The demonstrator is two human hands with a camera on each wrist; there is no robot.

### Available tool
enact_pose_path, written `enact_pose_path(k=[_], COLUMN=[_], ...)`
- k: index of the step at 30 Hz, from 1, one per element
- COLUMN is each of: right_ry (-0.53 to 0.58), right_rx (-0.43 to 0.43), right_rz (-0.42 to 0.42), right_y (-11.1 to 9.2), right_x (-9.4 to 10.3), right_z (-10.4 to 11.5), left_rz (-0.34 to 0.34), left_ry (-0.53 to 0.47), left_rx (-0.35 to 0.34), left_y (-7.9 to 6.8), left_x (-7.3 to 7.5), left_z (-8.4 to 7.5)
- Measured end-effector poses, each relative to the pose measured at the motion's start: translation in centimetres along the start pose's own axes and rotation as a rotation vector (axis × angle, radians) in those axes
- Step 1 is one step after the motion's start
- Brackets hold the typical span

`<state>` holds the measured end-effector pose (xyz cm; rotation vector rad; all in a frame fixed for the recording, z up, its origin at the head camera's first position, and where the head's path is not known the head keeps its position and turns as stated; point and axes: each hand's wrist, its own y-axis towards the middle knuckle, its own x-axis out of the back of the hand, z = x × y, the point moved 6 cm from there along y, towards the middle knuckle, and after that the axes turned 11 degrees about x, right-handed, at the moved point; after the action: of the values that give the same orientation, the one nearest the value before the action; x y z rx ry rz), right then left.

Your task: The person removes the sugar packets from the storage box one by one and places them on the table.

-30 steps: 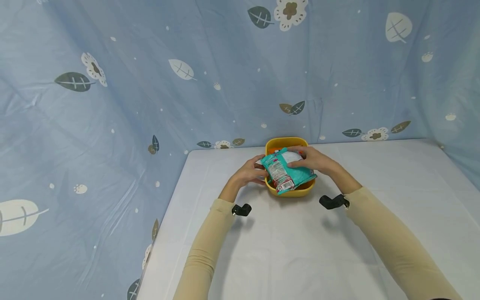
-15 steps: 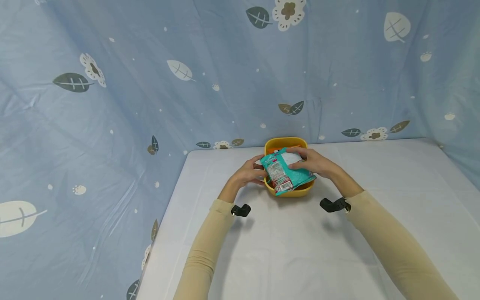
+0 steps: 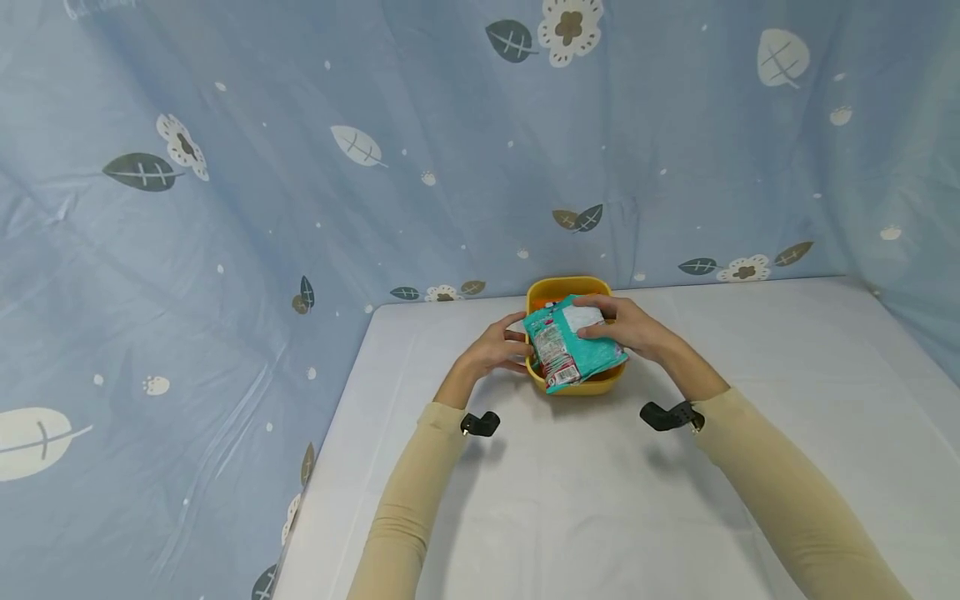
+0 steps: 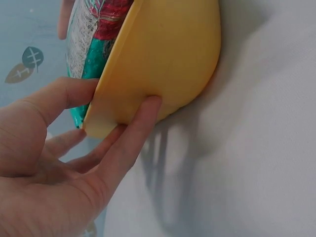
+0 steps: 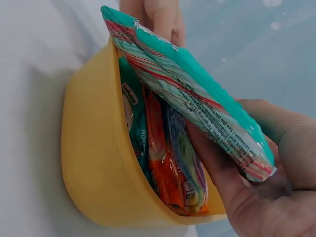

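Observation:
A yellow plastic tub [image 5: 94, 148] stands at the back of the white table, holding several packets. My right hand [image 3: 630, 323] grips a teal snack packet [image 3: 573, 354], thumb on one face and fingers on the other. The packet lies tilted over the tub's mouth, one corner at the rim in the right wrist view. With my left hand [image 4: 64, 163] I hold the tub's left side, thumb at the rim beside the packet and fingers against the outer wall. Below the packet, an orange packet [image 5: 157, 143] and another teal packet [image 5: 131, 98] stand inside the tub.
A blue patterned cloth [image 3: 450, 150] hangs behind the white table [image 3: 555, 483] and along its left side. The tub is close to the table's back edge. A black wrist camera [image 3: 480, 424] sits on the left wrist, another [image 3: 666, 416] on the right.
The teal packet has turned slightly over the tub in my right hand, its lower corner shifting a little left. My left hand stays at the tub's side.

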<state>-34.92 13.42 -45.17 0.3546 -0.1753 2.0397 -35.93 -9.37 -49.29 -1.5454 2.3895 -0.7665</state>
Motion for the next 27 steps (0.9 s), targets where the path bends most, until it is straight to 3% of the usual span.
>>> enact_pose_path(k=[27], right_ry=[0.077], right_rx=[-0.058], right_rz=[-0.078], right_y=[-0.66], right_x=[0.28], right_z=[0.24], left_rz=[0.013], left_ry=[-0.010], left_rx=[-0.002], left_y=[-0.21], left_x=[-0.04], left_z=[0.21])
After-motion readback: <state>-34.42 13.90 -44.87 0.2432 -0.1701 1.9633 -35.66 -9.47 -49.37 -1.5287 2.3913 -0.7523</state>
